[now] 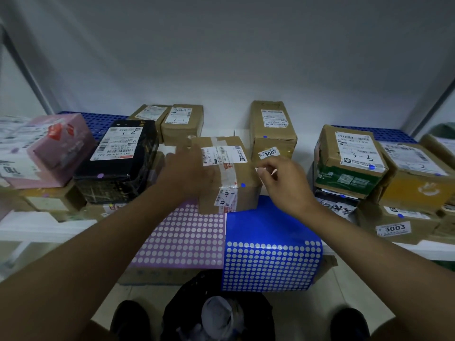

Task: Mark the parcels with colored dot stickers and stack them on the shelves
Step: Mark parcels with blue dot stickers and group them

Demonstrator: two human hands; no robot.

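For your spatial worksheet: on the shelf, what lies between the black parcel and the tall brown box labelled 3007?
In the head view, the taped cardboard parcel bearing a blue dot lies between the black parcel and the tall brown box; the left hand rests on it.

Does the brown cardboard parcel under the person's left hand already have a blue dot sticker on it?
Yes, a blue dot sticker sits near the front right edge of the brown cardboard parcel that the left hand rests on.

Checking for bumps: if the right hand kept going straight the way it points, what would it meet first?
Probably the 3007 label on the tall brown parcel just beyond the right hand; depth is unclear from one view.
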